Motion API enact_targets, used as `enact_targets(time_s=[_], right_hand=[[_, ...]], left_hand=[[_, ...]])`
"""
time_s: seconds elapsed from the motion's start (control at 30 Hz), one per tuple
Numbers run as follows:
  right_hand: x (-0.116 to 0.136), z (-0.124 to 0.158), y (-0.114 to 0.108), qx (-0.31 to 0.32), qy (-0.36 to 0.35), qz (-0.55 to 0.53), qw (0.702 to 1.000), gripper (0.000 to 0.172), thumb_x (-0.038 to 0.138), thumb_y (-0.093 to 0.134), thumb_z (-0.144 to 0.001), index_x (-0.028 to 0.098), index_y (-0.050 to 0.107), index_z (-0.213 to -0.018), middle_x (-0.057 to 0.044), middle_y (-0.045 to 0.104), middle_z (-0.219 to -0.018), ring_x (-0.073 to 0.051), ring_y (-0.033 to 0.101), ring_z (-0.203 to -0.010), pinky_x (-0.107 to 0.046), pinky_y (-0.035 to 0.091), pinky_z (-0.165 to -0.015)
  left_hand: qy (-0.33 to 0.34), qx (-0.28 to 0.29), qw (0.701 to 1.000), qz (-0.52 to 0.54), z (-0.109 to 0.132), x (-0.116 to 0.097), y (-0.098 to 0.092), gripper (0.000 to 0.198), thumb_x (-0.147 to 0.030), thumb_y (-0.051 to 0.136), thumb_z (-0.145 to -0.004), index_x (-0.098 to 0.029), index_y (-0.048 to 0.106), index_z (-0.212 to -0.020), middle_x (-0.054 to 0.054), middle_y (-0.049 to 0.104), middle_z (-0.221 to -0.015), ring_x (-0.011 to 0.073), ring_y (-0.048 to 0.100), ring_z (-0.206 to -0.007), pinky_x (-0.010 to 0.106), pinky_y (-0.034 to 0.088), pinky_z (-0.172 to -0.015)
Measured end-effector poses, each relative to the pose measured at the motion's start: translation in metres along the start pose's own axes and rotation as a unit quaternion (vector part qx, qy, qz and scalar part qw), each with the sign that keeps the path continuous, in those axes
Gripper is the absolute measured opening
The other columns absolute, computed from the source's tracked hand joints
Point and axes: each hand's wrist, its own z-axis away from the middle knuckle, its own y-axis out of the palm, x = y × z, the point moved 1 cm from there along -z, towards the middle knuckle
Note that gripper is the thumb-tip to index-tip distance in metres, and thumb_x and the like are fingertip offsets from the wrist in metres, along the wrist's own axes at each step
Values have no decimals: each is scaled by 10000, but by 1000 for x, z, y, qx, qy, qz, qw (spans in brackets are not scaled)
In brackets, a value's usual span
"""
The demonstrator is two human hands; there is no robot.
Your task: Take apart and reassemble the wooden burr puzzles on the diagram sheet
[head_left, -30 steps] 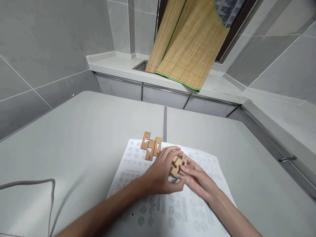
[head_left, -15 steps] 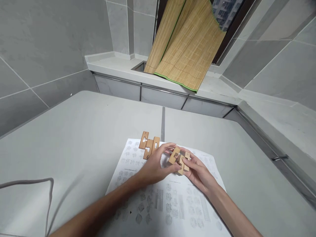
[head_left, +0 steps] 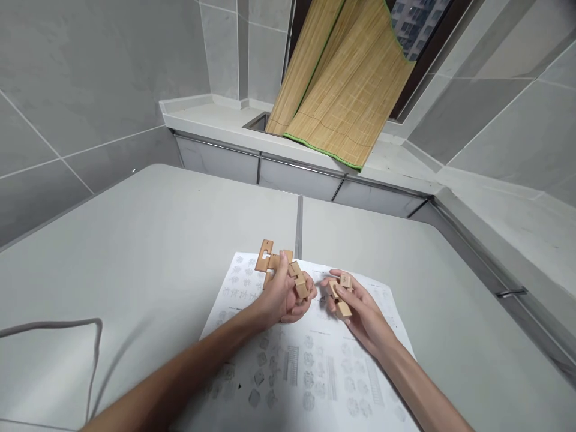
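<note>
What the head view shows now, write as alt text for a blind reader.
The left hand and right hand each hold small wooden blocks over a printed sheet on a pale table. Flat wooden pieces lie partly hidden by the left hand.

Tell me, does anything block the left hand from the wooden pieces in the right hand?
Only fingertips of the right hand, showing along the left side of its wooden pieces. Otherwise I see just a gap between them and the left hand, with the printed sheet below.
</note>
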Motion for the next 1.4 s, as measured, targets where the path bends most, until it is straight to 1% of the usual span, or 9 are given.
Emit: enact_targets(time_s=[0.2,0.43,0.67,0.8,0.93,1.03,1.13,1.27,1.4], right_hand=[[0,-2,-10,8,51,-104,993,339,342,808,-878,253,707,-1189,-68,752,-1179,-154,662,-770,-294,575,-711],[3,-1,-8,8,63,-143,988,297,418,741,-921,236,750,-1155,-107,746,-1202,-162,634,-741,-213,348,-380],[4,4,3,-24,-34,73,996,427,550,748,-919,279,638,-1230,-89,733,-1149,-184,668,-700,-204,241,-369],[-6,5,4,-32,-108,239,964,394,569,649,-989,275,617,-1250,-69,732,-1024,-195,640,-729,-285,464,-549],[-15,6,-1,-31,-133,366,921,399,538,542,-1050,285,587,-1355,-36,719,-962,-180,564,-658,-316,457,-611],[-17,7,-3,-30,-129,399,907,428,530,522,-1057,285,584,-1402,-9,703,-866,-172,494,-590,-320,419,-595],[-15,7,-3,-53,-118,383,915,472,545,544,-1045,284,578,-1437,-7,699,-820,-185,503,-589,-322,415,-592],[-6,5,-2,-94,-141,312,935,395,561,597,-1021,295,674,-1302,-70,744,-1126,-215,608,-767,-352,481,-732],[1,3,0,-84,-120,165,975,365,609,584,-1016,271,681,-1114,-65,725,-1077,-152,484,-594,-307,400,-562]], left_hand=[[-35,34,997,-62,-2,7,-1,798,-946,188,-883,-203,470,-810,-28,498,-685,55,309,-359,168,158,-284],[-57,42,994,-79,-1,4,2,642,-841,262,-965,-232,436,-855,-71,386,-622,76,256,-396,174,259,-313],[-70,12,986,-150,4,5,3,570,-791,344,-981,-237,459,-911,-88,283,-627,86,170,-455,184,239,-363],[-36,-11,979,-198,8,3,7,425,-673,474,-1000,-249,447,-977,-87,288,-671,84,183,-487,184,192,-414],[-33,0,977,-209,12,-1,11,231,-457,519,-1014,-256,451,-1106,-81,327,-720,84,214,-518,197,201,-465],[-22,17,973,-230,14,-1,11,208,-378,509,-1011,-251,463,-1170,-76,353,-744,88,226,-544,209,207,-480],[-3,22,963,-269,14,0,11,249,-449,495,-1034,-233,467,-1155,-78,367,-728,90,261,-551,220,227,-493],[18,31,959,-281,13,0,13,306,-522,498,-1041,-237,386,-1053,-70,447,-760,73,295,-548,226,255,-518],[29,18,961,-275,11,0,14,337,-547,499,-1039,-245,367,-976,-57,486,-794,66,298,-542,233,253,-513]])
